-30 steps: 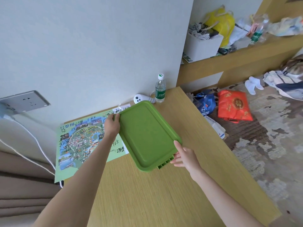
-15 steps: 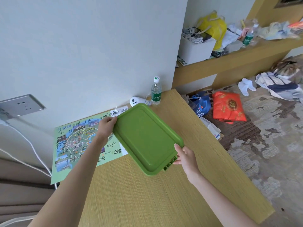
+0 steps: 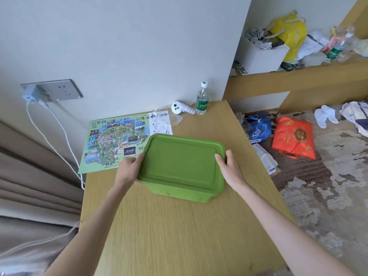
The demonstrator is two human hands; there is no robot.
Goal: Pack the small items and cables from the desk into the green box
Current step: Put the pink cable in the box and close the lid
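At desk centre, left hand (image 3: 130, 169) and right hand (image 3: 231, 168) grip green box (image 3: 181, 166) at 9 and 3; set it flat, lift lid evenly.

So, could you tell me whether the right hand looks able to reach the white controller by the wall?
Probably yes: the right hand would first have to let go of the green box; beyond it, bare desk leads to the white controller.

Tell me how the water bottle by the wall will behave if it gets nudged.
The water bottle stands upright, tall and narrow, so it probably tips easily. It is round, so once down it would likely roll. It looks like thin plastic, probably light.
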